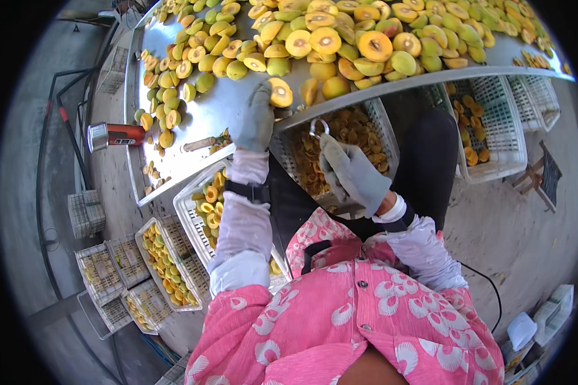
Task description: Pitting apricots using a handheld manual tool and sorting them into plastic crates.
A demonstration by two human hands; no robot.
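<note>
My left hand [257, 118], in a grey glove, is at the metal table's near edge, its fingertips against a halved yellow fruit [281, 92] with its cut face up; whether they grip it is hard to tell. To its right, my gloved right hand [351, 168] holds a tool with a looped metal end [319, 127] over a crate of fruit scraps [342, 144]. Many halved yellow-green fruits [325, 41] are heaped on the metal table [207, 115]. A wooden-handled tool [199, 144] lies on the table left of my left hand, beside small fruit scraps.
A red and silver canister [116, 135] stands at the table's left edge. White plastic crates of fruit halves stand by my left arm [209, 207], farther left [168, 264] and at the right [491, 125]. A small stool [542, 175] is at the right. My knees flank the scrap crate.
</note>
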